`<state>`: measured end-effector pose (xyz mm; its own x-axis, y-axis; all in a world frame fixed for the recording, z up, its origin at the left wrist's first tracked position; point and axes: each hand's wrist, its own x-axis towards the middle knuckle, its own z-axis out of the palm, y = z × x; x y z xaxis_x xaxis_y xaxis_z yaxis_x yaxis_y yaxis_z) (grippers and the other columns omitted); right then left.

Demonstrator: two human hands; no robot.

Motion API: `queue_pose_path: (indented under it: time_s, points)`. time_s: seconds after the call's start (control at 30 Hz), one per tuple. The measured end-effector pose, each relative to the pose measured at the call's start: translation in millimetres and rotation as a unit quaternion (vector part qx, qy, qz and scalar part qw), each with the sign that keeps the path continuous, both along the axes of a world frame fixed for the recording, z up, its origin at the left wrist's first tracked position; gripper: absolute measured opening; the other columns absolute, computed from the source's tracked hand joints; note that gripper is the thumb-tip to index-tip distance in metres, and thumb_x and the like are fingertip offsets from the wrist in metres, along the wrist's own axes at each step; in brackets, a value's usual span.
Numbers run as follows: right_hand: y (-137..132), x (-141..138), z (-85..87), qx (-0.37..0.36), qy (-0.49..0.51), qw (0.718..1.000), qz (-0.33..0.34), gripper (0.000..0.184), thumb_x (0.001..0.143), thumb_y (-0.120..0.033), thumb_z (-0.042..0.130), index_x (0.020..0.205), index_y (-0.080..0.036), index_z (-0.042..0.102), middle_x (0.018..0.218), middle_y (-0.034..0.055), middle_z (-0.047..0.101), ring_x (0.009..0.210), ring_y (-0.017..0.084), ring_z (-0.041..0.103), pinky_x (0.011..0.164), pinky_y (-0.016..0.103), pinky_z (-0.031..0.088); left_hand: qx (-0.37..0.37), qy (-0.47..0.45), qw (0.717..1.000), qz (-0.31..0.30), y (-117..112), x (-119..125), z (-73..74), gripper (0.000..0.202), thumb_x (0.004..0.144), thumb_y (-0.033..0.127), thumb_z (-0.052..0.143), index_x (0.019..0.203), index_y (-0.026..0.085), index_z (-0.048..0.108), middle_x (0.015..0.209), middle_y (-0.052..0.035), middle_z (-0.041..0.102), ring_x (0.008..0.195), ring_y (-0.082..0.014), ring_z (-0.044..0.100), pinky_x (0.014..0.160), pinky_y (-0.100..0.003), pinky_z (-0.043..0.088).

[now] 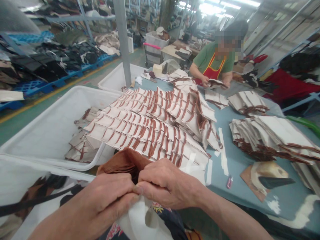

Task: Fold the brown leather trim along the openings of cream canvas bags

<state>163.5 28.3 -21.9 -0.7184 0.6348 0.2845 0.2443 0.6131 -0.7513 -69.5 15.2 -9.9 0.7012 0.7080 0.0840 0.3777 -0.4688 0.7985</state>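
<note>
Close to my body, my left hand (pixel 107 196) and my right hand (pixel 167 183) meet with thumbs and fingers pinched together. Between them they grip a brown-and-white fabric piece (pixel 113 162). Its brown part, folded and gaping at the top, rises beyond my knuckles; a white part hangs below toward my lap. My fingers hide the edge being gripped. Just past my hands, overlapping rows of off-white pieces with brown edges (pixel 147 128) cover the near part of the blue-grey table (pixel 225 186).
White plastic bins (pixel 57 110) stand at the left, one with similar pieces inside. A metal post (pixel 122 40) rises behind the table. Across it, a person in a red apron (pixel 212 68) handles a piece. Stacked pieces (pixel 270 136) and a tape dispenser (pixel 270 178) are at the right.
</note>
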Motion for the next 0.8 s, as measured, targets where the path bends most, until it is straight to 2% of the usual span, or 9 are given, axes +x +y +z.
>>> queue_pose_path:
  time_s: [0.07, 0.2, 0.27, 0.4, 0.47, 0.53, 0.6, 0.7, 0.8]
  points:
    - [-2.9, 0.6, -7.0, 0.041, 0.002, 0.999, -0.005, 0.044, 0.112, -0.031, 0.045, 0.070, -0.021, 0.050, 0.061, -0.0035, 0.056, 0.057, 0.011, 0.050, 0.059, 0.028, 0.033, 0.006, -0.005, 1.000, -0.013, -0.1, 3.2, -4.8, 0.025, 0.103, 0.020, 0.055, 0.081, 0.025, 0.065, 0.076, 0.0062, 0.073, 0.070, -0.0102, 0.067, 0.068, -0.018, 0.044]
    - [-11.5, 2.1, -15.1, 0.203, -0.020, 0.978, -0.033, 0.040, 0.109, -0.024, 0.043, 0.070, -0.022, 0.052, 0.061, -0.0016, 0.056, 0.056, 0.014, 0.048, 0.058, 0.031, 0.035, -0.002, -0.005, 1.000, -0.001, -5.2, 14.0, -14.2, 0.027, 0.094, 0.013, 0.054, 0.069, 0.022, 0.052, 0.063, 0.0071, 0.059, 0.060, -0.0088, 0.058, 0.061, -0.020, 0.039]
    - [-16.0, 0.0, -14.1, 0.224, -0.006, 0.973, -0.049, 0.041, 0.111, -0.022, 0.041, 0.071, -0.022, 0.051, 0.061, -0.0017, 0.054, 0.055, 0.014, 0.046, 0.058, 0.030, 0.036, -0.029, -0.027, 0.999, 0.016, -9.3, 19.9, -13.5, 0.028, 0.090, 0.012, 0.052, 0.065, 0.022, 0.042, 0.059, 0.0076, 0.049, 0.056, -0.0084, 0.051, 0.059, -0.022, 0.036]
    - [-23.7, -8.2, -10.1, 0.123, 0.103, 0.983, -0.094, 0.051, 0.119, -0.035, 0.034, 0.070, -0.023, 0.044, 0.060, -0.0030, 0.050, 0.055, 0.013, 0.045, 0.058, 0.030, 0.034, -0.098, -0.115, 0.987, 0.057, -20.1, 33.5, -4.1, 0.042, 0.094, 0.023, 0.055, 0.063, 0.023, 0.027, 0.057, 0.0067, 0.035, 0.053, -0.0110, 0.038, 0.058, -0.030, 0.030]
    - [-26.0, -11.9, -12.1, 0.074, 0.164, 0.978, -0.106, 0.055, 0.119, -0.046, 0.033, 0.070, -0.023, 0.039, 0.058, -0.0041, 0.046, 0.055, 0.013, 0.044, 0.058, 0.030, 0.034, -0.154, -0.171, 0.970, 0.076, -25.4, 42.1, -3.1, 0.056, 0.102, 0.044, 0.058, 0.062, 0.024, 0.025, 0.057, 0.0060, 0.032, 0.054, -0.0132, 0.034, 0.058, -0.033, 0.028]
    - [-27.1, -14.6, -16.9, 0.037, 0.198, 0.972, -0.123, 0.061, 0.116, -0.059, 0.037, 0.067, -0.023, 0.035, 0.056, -0.0053, 0.040, 0.053, 0.012, 0.041, 0.056, 0.030, 0.032, -0.180, -0.244, 0.950, 0.079, -29.0, 50.5, -6.8, 0.068, 0.103, 0.068, 0.055, 0.060, 0.025, 0.024, 0.055, 0.0061, 0.027, 0.052, -0.0133, 0.028, 0.056, -0.035, 0.025]
    - [-27.4, -17.3, -22.7, -0.013, 0.216, 0.966, -0.142, 0.073, 0.104, -0.080, 0.045, 0.062, -0.022, 0.030, 0.053, -0.0065, 0.033, 0.049, 0.011, 0.034, 0.052, 0.030, 0.026, -0.184, -0.309, 0.932, 0.052, -30.2, 56.6, -11.4, 0.073, 0.101, 0.079, 0.050, 0.057, 0.025, 0.026, 0.051, 0.0065, 0.026, 0.049, -0.0120, 0.027, 0.055, -0.034, 0.025]
    - [-25.3, -24.9, -30.0, -0.128, 0.212, 0.957, -0.151, 0.086, 0.079, -0.103, 0.047, 0.058, -0.021, 0.028, 0.053, -0.0065, 0.028, 0.048, 0.011, 0.027, 0.049, 0.030, 0.020, -0.201, -0.338, 0.919, 0.022, -27.0, 59.0, -8.9, 0.073, 0.099, 0.083, 0.051, 0.057, 0.025, 0.033, 0.051, 0.0047, 0.034, 0.050, -0.0123, 0.033, 0.059, -0.034, 0.034]
    - [-15.7, -40.4, -33.7, -0.224, 0.201, 0.945, -0.127, 0.088, 0.074, -0.107, 0.050, 0.057, -0.023, 0.030, 0.054, -0.0048, 0.032, 0.050, 0.012, 0.027, 0.046, 0.030, 0.020, -0.195, -0.367, 0.908, 0.049, -19.6, 52.7, 6.5, 0.071, 0.100, 0.074, 0.061, 0.057, 0.024, 0.035, 0.054, 0.0032, 0.040, 0.054, -0.0140, 0.038, 0.068, -0.036, 0.040]
